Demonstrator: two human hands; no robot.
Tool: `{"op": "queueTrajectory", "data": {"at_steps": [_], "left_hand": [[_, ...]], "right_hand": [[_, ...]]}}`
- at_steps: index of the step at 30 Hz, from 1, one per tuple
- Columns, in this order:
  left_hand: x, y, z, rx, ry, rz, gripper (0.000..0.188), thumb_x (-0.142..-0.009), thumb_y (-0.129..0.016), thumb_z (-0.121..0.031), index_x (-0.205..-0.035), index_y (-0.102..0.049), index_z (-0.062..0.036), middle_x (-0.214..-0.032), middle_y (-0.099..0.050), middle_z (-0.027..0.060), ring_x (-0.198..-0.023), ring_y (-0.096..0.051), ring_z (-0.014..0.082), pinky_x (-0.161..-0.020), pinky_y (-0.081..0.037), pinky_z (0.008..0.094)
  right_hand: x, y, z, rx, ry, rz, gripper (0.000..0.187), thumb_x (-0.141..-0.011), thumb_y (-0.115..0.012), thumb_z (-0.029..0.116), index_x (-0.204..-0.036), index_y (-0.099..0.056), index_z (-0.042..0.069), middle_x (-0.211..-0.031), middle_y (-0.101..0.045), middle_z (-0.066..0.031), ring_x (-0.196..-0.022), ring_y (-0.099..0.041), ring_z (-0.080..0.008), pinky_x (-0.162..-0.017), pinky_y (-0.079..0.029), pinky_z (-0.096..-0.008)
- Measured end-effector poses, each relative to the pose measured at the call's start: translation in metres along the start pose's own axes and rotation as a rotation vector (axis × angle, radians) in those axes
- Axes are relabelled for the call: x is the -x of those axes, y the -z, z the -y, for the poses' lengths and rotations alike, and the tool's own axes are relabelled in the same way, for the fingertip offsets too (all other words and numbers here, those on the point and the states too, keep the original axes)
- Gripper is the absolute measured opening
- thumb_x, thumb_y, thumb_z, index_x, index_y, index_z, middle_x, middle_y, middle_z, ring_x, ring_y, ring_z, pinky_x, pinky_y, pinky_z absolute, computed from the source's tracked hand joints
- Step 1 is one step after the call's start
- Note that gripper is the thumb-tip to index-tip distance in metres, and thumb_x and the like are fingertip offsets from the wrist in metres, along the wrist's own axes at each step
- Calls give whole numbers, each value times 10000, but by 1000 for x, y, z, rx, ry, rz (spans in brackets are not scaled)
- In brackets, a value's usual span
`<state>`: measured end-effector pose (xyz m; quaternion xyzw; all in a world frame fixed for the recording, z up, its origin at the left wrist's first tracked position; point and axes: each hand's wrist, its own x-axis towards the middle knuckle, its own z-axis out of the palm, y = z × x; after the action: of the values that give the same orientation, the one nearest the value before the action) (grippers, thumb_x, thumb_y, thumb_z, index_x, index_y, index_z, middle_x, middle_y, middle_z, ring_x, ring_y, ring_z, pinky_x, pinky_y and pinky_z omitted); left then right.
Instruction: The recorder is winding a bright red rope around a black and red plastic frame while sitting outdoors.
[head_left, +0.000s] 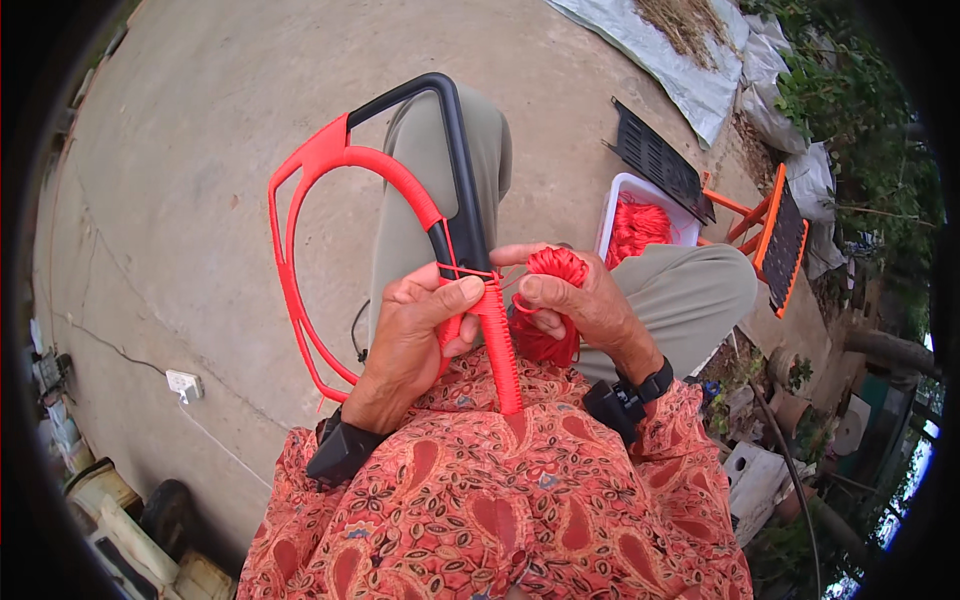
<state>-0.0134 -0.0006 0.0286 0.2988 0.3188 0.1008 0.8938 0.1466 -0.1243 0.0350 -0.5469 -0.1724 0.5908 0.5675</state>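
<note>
A black frame [463,160], with a straight bar and a curved loop, leans across my lap, much of it wrapped in red cord [497,340]. My left hand [415,318] grips it where loop and bar meet, the thumb pressing on the wrapping. In my right hand [590,302] is a bundle of red cord [556,268], part of it hanging below the fingers. Its index finger reaches toward the bar, close to my left thumb. A strand of cord crosses the black bar just above that thumb. The fingers behind the frame are partly hidden.
Right of my knees, a white tub [612,200] holds more red cord [637,225]. Beyond it stand a black slatted panel [660,155] and an orange-framed folding chair [780,235]. A white power socket [184,385] with a cable lies on the concrete floor at left.
</note>
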Motion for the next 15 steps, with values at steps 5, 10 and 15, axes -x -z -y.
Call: {"op": "queueTrajectory", "data": {"at_steps": [5,10,15], "left_hand": [[-3,-4,0,-26,6,3,169,-887,-650,-135,-930,-598,20,-715,-626,72,-472,-492,82,-392,-322,208],[-5,0,3,-41,13,9,175,-897,-641,-147,-939,-588,14,-719,-623,70,-473,-495,87,-391,-326,209],[-6,1,6,82,-30,35,188,-945,-566,-209,-953,-543,-23,-769,-632,105,-490,-529,128,-385,-330,232]], "right_hand": [[0,-1,-12,-24,5,-57,271,-893,-656,220,-702,-565,50,-541,-489,23,-449,-425,-51,-425,-339,-228],[8,-1,-7,-24,37,-122,228,-856,-645,167,-678,-561,50,-533,-482,19,-440,-413,-52,-412,-318,-226],[11,-3,-6,-3,25,-161,244,-847,-635,152,-640,-546,58,-519,-464,25,-430,-394,-48,-399,-295,-231]]}}
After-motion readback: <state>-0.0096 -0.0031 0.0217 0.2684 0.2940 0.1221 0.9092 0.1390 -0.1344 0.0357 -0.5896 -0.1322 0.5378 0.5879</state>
